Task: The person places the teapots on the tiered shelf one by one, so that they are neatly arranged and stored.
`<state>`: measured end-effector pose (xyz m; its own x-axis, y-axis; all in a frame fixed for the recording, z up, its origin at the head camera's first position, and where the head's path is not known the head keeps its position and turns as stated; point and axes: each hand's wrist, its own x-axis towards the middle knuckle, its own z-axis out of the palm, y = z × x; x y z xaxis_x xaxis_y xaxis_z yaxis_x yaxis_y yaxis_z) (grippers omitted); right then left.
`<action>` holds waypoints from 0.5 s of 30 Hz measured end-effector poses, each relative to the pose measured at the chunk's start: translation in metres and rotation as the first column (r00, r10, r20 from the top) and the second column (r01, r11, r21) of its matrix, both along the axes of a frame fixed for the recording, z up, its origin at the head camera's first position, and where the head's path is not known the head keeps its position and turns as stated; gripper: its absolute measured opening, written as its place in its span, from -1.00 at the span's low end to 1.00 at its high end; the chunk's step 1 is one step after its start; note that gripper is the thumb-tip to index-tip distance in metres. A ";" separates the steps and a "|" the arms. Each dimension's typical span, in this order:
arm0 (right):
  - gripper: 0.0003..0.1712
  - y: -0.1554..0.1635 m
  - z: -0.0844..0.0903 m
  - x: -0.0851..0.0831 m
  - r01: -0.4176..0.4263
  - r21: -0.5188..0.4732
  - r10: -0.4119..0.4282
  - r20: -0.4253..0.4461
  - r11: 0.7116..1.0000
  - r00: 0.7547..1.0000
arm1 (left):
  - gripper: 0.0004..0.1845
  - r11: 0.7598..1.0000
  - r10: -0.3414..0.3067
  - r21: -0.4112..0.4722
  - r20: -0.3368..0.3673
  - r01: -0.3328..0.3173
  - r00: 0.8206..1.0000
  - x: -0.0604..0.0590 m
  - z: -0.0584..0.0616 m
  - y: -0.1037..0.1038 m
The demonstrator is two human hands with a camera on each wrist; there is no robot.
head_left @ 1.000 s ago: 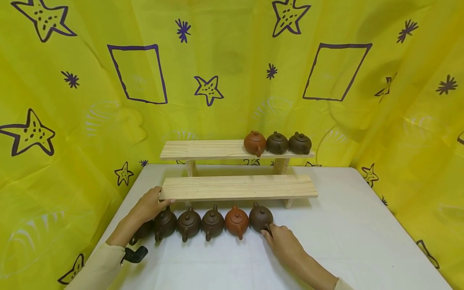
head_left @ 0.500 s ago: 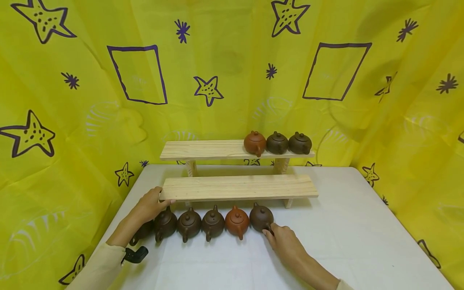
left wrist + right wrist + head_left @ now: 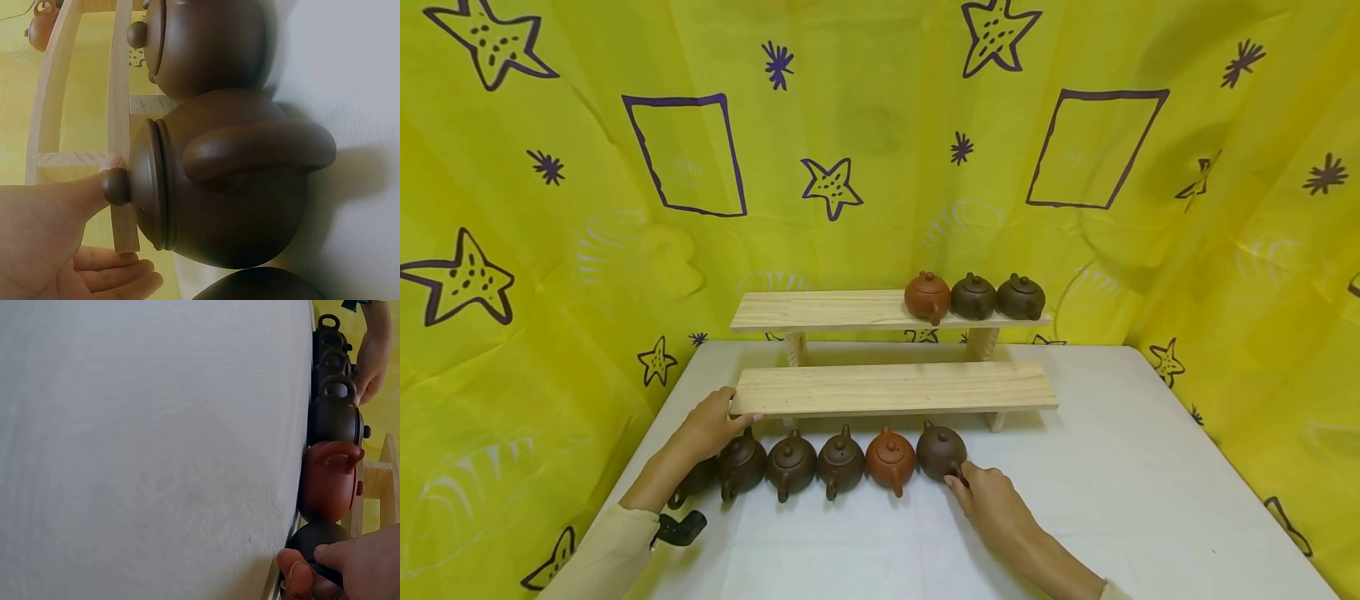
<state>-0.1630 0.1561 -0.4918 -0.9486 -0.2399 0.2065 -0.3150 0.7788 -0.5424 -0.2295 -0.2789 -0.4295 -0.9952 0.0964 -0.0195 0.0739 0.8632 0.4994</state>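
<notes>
My right hand pinches the handle of a dark brown teapot at the right end of the front row; the teapot sits on the white table. In the right wrist view thumb and fingertips close round that handle. Beside it stands an orange-red teapot, then dark brown teapots further left. My left hand holds the left end of the lower wooden shelf, thumb along its front edge and fingers round the end. Close below that hand is another brown teapot, its handle facing the wrist camera; my forearm partly hides the leftmost teapot.
The upper wooden shelf carries an orange-red teapot and two dark ones at its right end. Yellow patterned cloth surrounds the white table at the back and sides. A black object sits at my left wrist.
</notes>
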 end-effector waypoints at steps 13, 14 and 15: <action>-0.57 0.002 0.007 0.003 0.003 0.004 -0.003 -0.008 1.000 1.000 | -0.20 1.000 0.000 0.001 0.004 0.000 1.000 -0.001 -0.001 -0.001; -0.57 0.002 0.008 0.003 0.002 0.005 -0.002 -0.009 1.000 1.000 | -0.20 1.000 0.001 0.000 0.005 -0.001 1.000 -0.001 -0.001 -0.001; -0.57 0.002 0.009 0.003 -0.001 0.004 0.001 -0.010 1.000 1.000 | -0.20 1.000 0.001 -0.001 0.007 -0.001 1.000 -0.001 -0.001 -0.001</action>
